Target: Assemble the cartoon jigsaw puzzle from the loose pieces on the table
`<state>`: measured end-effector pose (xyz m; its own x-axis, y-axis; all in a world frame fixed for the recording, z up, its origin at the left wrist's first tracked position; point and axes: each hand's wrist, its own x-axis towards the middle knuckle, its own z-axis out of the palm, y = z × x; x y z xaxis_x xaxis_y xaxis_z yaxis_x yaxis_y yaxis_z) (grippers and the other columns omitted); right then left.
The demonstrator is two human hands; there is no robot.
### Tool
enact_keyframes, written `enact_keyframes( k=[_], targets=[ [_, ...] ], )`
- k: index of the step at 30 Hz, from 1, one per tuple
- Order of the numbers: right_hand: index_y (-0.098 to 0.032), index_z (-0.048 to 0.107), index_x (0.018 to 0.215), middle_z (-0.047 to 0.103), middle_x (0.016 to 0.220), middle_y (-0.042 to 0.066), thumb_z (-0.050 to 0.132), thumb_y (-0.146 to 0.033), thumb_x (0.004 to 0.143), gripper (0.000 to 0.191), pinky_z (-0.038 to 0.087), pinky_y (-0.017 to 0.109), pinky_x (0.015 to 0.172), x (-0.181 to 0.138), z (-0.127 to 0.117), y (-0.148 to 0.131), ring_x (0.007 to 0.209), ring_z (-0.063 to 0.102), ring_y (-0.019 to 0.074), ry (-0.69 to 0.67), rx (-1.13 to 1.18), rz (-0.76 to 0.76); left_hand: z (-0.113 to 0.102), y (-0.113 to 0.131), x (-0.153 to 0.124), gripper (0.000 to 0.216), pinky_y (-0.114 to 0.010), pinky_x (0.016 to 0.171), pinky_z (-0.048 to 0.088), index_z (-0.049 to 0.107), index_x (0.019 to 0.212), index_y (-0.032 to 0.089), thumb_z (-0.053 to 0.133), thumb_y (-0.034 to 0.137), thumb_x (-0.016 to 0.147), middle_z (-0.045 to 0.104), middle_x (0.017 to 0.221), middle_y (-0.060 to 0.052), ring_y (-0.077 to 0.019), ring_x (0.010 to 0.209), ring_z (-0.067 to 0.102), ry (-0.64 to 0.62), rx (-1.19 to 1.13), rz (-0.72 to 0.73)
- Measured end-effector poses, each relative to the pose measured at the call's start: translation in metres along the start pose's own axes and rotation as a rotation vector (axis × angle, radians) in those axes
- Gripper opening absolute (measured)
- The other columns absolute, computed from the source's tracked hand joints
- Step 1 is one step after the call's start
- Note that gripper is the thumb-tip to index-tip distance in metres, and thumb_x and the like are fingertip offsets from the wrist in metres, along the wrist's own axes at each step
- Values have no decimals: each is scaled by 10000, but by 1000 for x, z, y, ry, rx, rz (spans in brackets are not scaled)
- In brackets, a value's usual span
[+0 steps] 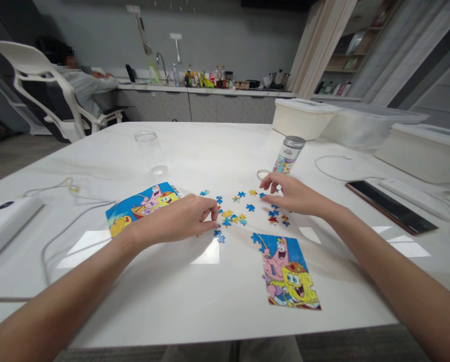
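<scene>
On the white table, loose jigsaw pieces [227, 215] in blue, yellow and red lie scattered between my hands. My left hand [189, 216] hovers at their left side, fingers curled, with a gap between thumb and index finger and nothing visible in it. At the right side of the pieces is my right hand [291, 193], fingers apart, its thumb close by a blue jigsaw piece [261, 195]. A partly joined jigsaw puzzle [291, 271] with a pink and a yellow cartoon figure lies nearer me. The matching picture card [140, 203] is partly hidden behind my left forearm.
A printed canister [288, 155] and a ring-shaped lid [263, 174] stand beyond my right hand. A clear jar [149, 151] is at the back left. A phone [390, 206], cables and storage boxes [304, 118] occupy the right. A person [84, 85] sits at the far left.
</scene>
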<state>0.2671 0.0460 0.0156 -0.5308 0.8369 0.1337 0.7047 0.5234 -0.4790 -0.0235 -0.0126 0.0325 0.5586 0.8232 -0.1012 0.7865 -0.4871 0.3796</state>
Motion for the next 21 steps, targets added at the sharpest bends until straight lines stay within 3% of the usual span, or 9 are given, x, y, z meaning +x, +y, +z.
enact_keyframes(
  k=[3,6,11,21],
  targets=[
    [-189,674,930,684,937,54,609,-357,847,198,476,301,705,-4,-8,-14,791,610,171,-318,125,-86,2,8,2,137,-244,671,425,610,859,219,558,340,898,657,878,4,-123,755,595,86,-88,98],
    [-188,714,928,690,870,38,633,-349,842,200,474,280,689,-8,-9,-26,756,613,154,-512,138,-136,10,15,5,67,-224,697,454,619,844,209,588,255,882,677,875,21,-102,758,613,101,-280,123],
    [-187,718,922,667,807,18,675,-313,809,175,458,245,630,-10,1,-30,696,580,130,-545,159,-149,26,24,10,170,-209,719,492,689,869,209,536,135,883,701,880,5,-97,789,644,53,-393,157],
    [-195,708,909,672,832,16,668,-248,799,129,466,235,645,-11,4,-37,712,583,126,-537,181,-154,41,34,18,131,-217,670,509,704,845,184,597,109,833,723,813,1,-98,698,655,148,-413,123]
  ],
)
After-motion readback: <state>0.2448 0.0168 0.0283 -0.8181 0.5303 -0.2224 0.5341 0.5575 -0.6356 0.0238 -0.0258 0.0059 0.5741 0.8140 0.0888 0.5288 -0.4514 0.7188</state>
